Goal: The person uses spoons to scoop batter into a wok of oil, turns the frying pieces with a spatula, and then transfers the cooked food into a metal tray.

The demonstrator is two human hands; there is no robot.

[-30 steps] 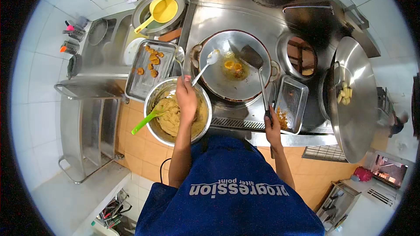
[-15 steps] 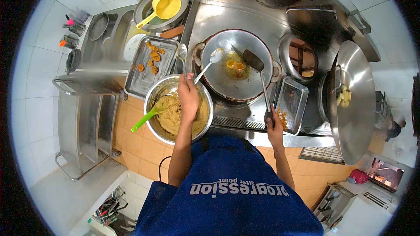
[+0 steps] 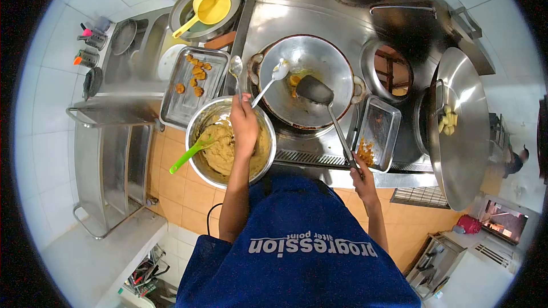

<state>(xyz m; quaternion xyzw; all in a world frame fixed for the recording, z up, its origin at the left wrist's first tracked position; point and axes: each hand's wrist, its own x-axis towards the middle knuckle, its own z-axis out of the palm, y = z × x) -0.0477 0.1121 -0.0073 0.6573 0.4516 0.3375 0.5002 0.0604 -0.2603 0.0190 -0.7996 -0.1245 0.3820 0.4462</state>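
Note:
My left hand (image 3: pixel 244 125) is closed around the handles of two metal spoons, above the mixing bowl (image 3: pixel 272 157). One spoon (image 3: pixel 236 67) points away from me; the other spoon (image 3: pixel 279 71) reaches over the wok's left side. Thick yellowish batter (image 3: pixel 220 151) lies in the bowl with a green-handled utensil (image 3: pixel 191 157) stuck in it. My right hand (image 3: pixel 363 177) grips the long handle of a wok spatula (image 3: pixel 315 89), whose dark blade is inside the wok (image 3: pixel 302 114). Beside the blade, a yellow-orange piece of food (image 3: pixel 294 80) sits in oil, partly hidden.
A metal tray (image 3: pixel 165 115) at left holds several browned fried pieces (image 3: pixel 197 73). Another tray (image 3: pixel 391 131) right of the wok has orange crumbs. A large tilted wok (image 3: pixel 468 137) with pale chunks stands far right. A yellow ladle (image 3: pixel 212 8) rests on a basin near the sink.
The spatula blade has moved left in the wok and now covers part of the oil and food. My right hand has shifted slightly down; the left hand still keeps both spoons.

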